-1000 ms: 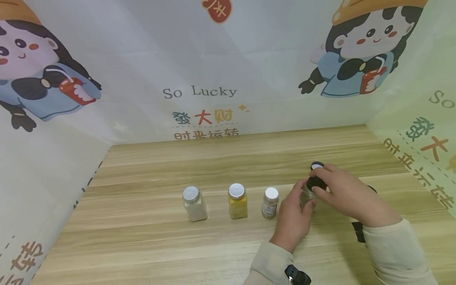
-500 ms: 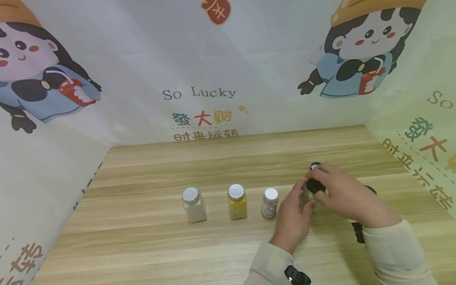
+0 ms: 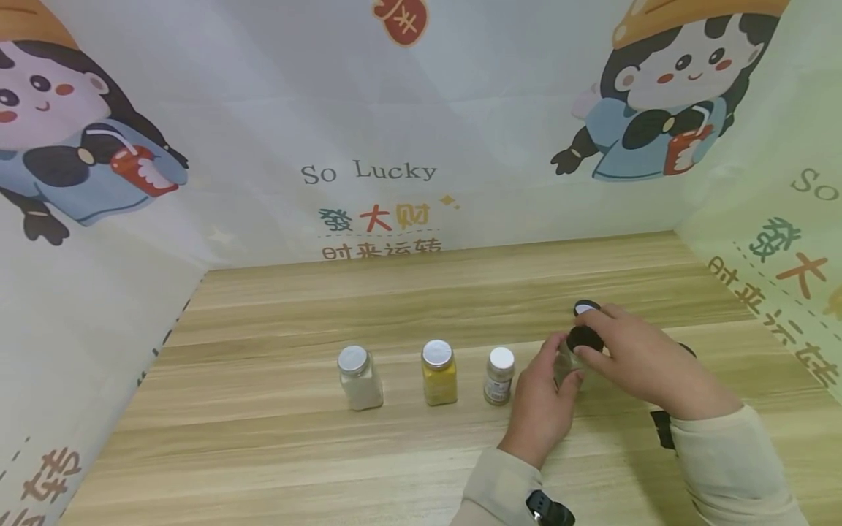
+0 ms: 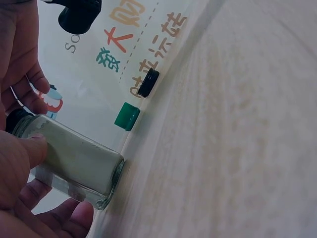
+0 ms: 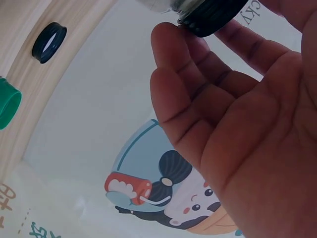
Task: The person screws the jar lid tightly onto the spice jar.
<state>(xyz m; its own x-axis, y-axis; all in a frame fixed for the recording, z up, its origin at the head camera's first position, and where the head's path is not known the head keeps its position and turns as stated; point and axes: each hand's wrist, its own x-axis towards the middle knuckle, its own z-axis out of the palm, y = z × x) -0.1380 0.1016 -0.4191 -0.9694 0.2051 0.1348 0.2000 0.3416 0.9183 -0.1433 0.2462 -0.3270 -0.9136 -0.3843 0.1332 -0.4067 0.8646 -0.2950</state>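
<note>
My left hand (image 3: 541,402) grips a clear glass jar (image 4: 79,153) with pale contents, standing upright on the table right of the small bottle. Its fingers and thumb wrap around the jar's sides. A black lid (image 3: 584,339) sits on the jar's mouth, and my right hand (image 3: 634,358) pinches it between thumb and fingers. In the right wrist view the fingertips touch the ribbed edge of this lid (image 5: 213,17). Whether the lid is fully seated cannot be told. Most of the jar is hidden by my hands in the head view.
A loose black lid (image 3: 585,307) and a green cap (image 4: 127,116) lie beyond the jar. Left of my hands stand a small bottle with a white cap (image 3: 498,378), a yellow-filled jar (image 3: 439,381) and a white-filled jar (image 3: 360,383). Printed cloth walls (image 3: 368,109) enclose the table.
My right fingers shift slightly forward over the black lid, then back, while pinching it. The left hand, its jar and the row of containers stay in place.
</note>
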